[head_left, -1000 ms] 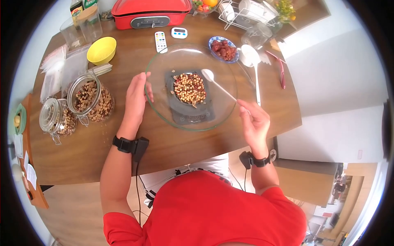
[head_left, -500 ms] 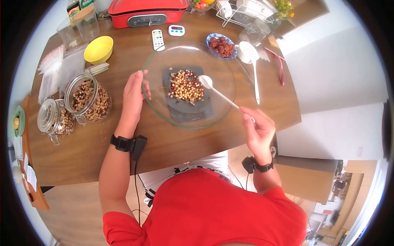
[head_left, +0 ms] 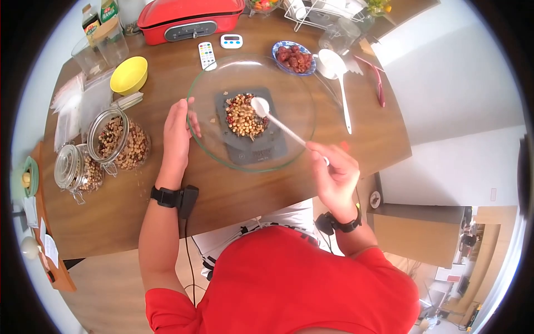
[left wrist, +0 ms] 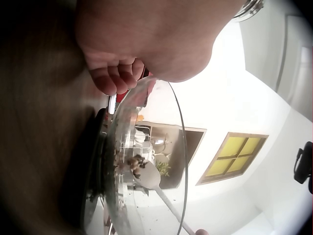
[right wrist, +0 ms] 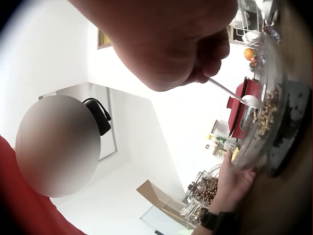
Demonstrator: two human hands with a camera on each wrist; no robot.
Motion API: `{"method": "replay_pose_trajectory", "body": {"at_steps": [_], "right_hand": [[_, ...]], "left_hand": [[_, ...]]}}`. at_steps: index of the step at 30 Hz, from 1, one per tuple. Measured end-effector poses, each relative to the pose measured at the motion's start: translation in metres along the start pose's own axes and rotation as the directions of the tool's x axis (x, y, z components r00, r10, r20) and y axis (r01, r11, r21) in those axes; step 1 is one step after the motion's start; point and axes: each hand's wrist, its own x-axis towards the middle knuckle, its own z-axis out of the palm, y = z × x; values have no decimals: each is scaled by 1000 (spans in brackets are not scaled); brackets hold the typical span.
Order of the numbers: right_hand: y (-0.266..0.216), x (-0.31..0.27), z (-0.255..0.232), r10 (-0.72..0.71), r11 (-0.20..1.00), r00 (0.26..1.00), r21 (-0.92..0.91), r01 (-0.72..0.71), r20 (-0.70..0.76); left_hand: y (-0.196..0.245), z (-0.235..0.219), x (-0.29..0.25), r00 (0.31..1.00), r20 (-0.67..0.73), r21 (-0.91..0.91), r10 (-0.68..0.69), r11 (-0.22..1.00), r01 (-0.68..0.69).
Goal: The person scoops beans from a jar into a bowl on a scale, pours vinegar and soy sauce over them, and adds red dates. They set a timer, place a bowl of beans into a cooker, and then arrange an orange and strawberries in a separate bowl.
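A mix of beans and grains (head_left: 245,118) lies in the bottom of a wide clear glass bowl (head_left: 203,146), which stands over a dark kitchen scale (head_left: 278,149). My right hand (head_left: 336,172) grips the handle of a long white spoon (head_left: 260,106), whose head is over the beans inside the bowl. In the left wrist view a small clump of beans (left wrist: 137,164) shows at the tip of the spoon head (left wrist: 149,176). My left hand (head_left: 177,133) rests along the bowl's left side, its fingers (left wrist: 115,81) extended beside the glass below the rim.
Two glass jars of mixed beans (head_left: 133,145) (head_left: 92,175) stand at left, near a yellow bowl (head_left: 129,75). A remote (head_left: 207,55), a timer (head_left: 231,41) and a red cooker (head_left: 189,16) are behind. Dates in a dish (head_left: 295,60) and a white ladle (head_left: 345,106) lie at right.
The spoon head has moved left, from the right edge of the beans to over them, and my right hand has shifted left with it. My left hand stays at the bowl's side.
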Motion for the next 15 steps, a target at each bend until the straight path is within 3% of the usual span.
{"method": "replay_pose_trajectory", "body": {"at_steps": [5,9,12,15], "right_hand": [[8,12,-5,-48,974,998,-224,39,-32],[27,23,3,-8,975,1000,-221,12,18],[30,36,14,113,994,987,-17,-112,113],[27,38,12,46,995,990,81,-57,136]], "left_hand": [[-1,0,-1,1000,3,-18,13,1000,-13],[0,0,-1,1000,20,-14,18,1000,-17],[-1,0,-1,1000,12,0,15,1000,-15],[-1,0,0,1000,12,-19,18,1000,-18]]}}
